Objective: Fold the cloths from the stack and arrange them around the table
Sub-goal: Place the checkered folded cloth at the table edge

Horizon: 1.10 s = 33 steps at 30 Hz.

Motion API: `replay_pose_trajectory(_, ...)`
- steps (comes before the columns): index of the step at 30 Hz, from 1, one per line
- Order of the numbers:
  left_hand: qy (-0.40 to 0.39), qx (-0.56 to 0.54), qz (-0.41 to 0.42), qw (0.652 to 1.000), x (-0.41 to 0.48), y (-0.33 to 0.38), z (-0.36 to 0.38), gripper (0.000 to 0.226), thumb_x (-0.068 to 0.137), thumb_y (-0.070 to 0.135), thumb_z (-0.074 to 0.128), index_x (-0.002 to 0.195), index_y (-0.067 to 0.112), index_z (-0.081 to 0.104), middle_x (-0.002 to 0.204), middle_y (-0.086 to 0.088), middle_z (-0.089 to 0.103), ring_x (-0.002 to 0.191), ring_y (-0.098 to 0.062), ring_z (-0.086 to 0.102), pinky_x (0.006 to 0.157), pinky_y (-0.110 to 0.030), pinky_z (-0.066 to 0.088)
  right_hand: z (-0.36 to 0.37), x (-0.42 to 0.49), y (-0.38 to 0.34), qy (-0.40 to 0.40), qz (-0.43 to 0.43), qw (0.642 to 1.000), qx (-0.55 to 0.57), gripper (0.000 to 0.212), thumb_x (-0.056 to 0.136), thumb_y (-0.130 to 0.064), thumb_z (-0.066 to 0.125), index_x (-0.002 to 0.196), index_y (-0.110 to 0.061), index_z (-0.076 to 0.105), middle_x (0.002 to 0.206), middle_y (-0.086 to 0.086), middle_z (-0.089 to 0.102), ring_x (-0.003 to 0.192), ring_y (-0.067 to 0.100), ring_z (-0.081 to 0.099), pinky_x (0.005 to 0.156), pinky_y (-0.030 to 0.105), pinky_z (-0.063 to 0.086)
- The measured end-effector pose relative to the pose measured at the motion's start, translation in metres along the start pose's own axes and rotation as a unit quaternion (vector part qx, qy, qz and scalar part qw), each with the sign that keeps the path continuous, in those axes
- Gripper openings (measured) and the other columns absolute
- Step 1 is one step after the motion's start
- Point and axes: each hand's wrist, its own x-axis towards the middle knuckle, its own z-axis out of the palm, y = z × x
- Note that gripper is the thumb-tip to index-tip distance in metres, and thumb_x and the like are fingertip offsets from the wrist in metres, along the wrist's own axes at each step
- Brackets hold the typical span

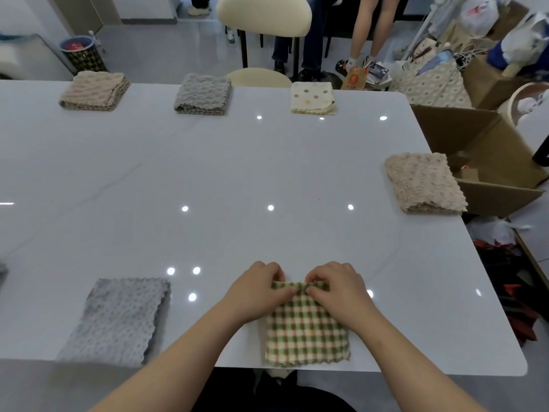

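A green-and-cream checked cloth (306, 331) lies folded at the near edge of the white table (237, 173). My left hand (258, 288) and my right hand (338, 289) both pinch its far edge, fingers curled on the fabric. Folded cloths sit around the table: a grey one (117, 321) at the near left, a beige one (424, 182) on the right side, and along the far edge a beige one (95, 90), a grey one (203, 94) and a cream dotted one (312, 98). No stack of unfolded cloths is in view.
A cream chair (263, 22) stands behind the far edge, with people's legs (365, 31) beyond it. An open cardboard box (487, 162) and bags crowd the floor to the right of the table. A patterned bin (84, 55) stands at the far left.
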Motion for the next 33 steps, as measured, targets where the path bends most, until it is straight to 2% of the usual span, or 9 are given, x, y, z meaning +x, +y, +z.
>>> replay_pose_trajectory(3, -0.003, -0.054, 0.011, 0.998, -0.001, 0.005, -0.001, 0.011, 0.087, 0.03, 0.056, 0.085, 0.024, 0.047, 0.086, 0.009, 0.053, 0.076, -0.008, 0.05, 0.068, -0.021, 0.041, 0.001, 0.0, -0.001, -0.005, -0.021, 1.0, 0.019, 0.019, 0.09, -0.028, 0.053, 0.104, -0.029, 0.064, 0.116, -0.011, 0.055, 0.114, 0.012, 0.041, 0.1, 0.029, 0.032)
replay_pose_trajectory(6, 0.024, -0.114, 0.002, 0.993, -0.002, 0.005, 0.0, 0.015, 0.087, 0.017, 0.053, 0.08, 0.029, 0.047, 0.089, 0.009, 0.056, 0.078, -0.006, 0.052, 0.068, -0.018, 0.043, 0.004, 0.0, 0.002, 0.016, -0.016, 0.999, 0.04, 0.018, 0.089, -0.028, 0.053, 0.104, -0.029, 0.063, 0.112, -0.013, 0.057, 0.111, 0.01, 0.044, 0.099, 0.028, 0.035)
replay_pose_trajectory(9, 0.066, -0.2, -0.032, 0.977, 0.0, 0.003, 0.0, 0.02, 0.087, 0.012, 0.052, 0.078, 0.029, 0.05, 0.091, 0.006, 0.058, 0.081, -0.008, 0.053, 0.068, -0.019, 0.043, 0.005, 0.001, 0.008, 0.042, 0.023, 0.995, 0.091, 0.023, 0.086, -0.025, 0.056, 0.109, -0.027, 0.059, 0.099, -0.013, 0.055, 0.103, 0.01, 0.049, 0.086, 0.021, 0.04)
replay_pose_trajectory(13, 0.073, -0.259, -0.069, 0.961, 0.002, -0.004, -0.001, 0.022, 0.088, 0.01, 0.049, 0.091, 0.031, 0.053, 0.092, 0.003, 0.059, 0.079, -0.01, 0.054, 0.067, -0.02, 0.044, 0.004, 0.003, 0.013, 0.051, 0.062, 0.99, 0.118, 0.019, 0.086, -0.02, 0.055, 0.104, -0.024, 0.057, 0.079, -0.012, 0.052, 0.082, 0.007, 0.051, 0.064, 0.011, 0.035)
replay_pose_trajectory(17, -0.005, -0.187, -0.088, 0.978, 0.002, -0.001, -0.007, 0.027, 0.084, 0.022, 0.059, 0.11, 0.022, 0.053, 0.092, 0.004, 0.058, 0.079, -0.009, 0.053, 0.066, -0.019, 0.043, 0.003, 0.004, 0.014, 0.064, 0.049, 0.991, 0.104, 0.012, 0.089, -0.016, 0.052, 0.095, -0.019, 0.062, 0.08, -0.013, 0.052, 0.081, 0.006, 0.05, 0.065, 0.01, 0.036)
replay_pose_trajectory(21, -0.033, -0.071, -0.07, 0.994, 0.002, 0.007, -0.009, 0.02, 0.086, 0.04, 0.055, 0.083, 0.022, 0.061, 0.079, 0.01, 0.055, 0.076, -0.007, 0.052, 0.064, -0.02, 0.042, 0.0, 0.003, 0.01, 0.062, 0.041, 0.99, 0.116, 0.012, 0.089, -0.016, 0.052, 0.094, -0.02, 0.063, 0.088, -0.01, 0.055, 0.085, 0.006, 0.052, 0.069, 0.011, 0.037)
replay_pose_trajectory(25, 0.033, -0.166, -0.079, 0.982, 0.003, 0.01, -0.001, 0.023, 0.094, 0.031, 0.043, 0.077, 0.021, 0.053, 0.072, 0.007, 0.049, 0.064, -0.009, 0.044, 0.05, -0.019, 0.034, 0.001, 0.001, 0.01, 0.065, 0.048, 0.986, 0.142, 0.006, 0.09, -0.022, 0.052, 0.089, -0.026, 0.056, 0.09, -0.008, 0.056, 0.083, 0.005, 0.051, 0.067, 0.008, 0.036)
replay_pose_trajectory(29, 0.089, -0.325, -0.121, 0.934, 0.005, 0.005, 0.004, 0.022, 0.096, 0.025, 0.042, 0.079, 0.018, 0.054, 0.078, 0.004, 0.053, 0.069, -0.011, 0.046, 0.058, -0.022, 0.036, 0.0, 0.0, 0.013, 0.091, 0.082, 0.976, 0.181, 0.013, 0.091, -0.025, 0.051, 0.104, -0.024, 0.053, 0.1, -0.005, 0.053, 0.088, 0.008, 0.051, 0.069, 0.015, 0.037)
replay_pose_trajectory(33, 0.041, -0.305, -0.108, 0.945, 0.003, -0.003, 0.007, 0.006, 0.091, 0.018, 0.05, 0.087, 0.023, 0.051, 0.091, 0.0, 0.062, 0.079, -0.012, 0.055, 0.066, -0.023, 0.042, -0.003, -0.002, 0.015, 0.066, 0.12, 0.975, 0.176, 0.041, 0.087, -0.027, 0.055, 0.126, -0.02, 0.043, 0.102, -0.006, 0.05, 0.093, 0.011, 0.052, 0.073, 0.022, 0.039)
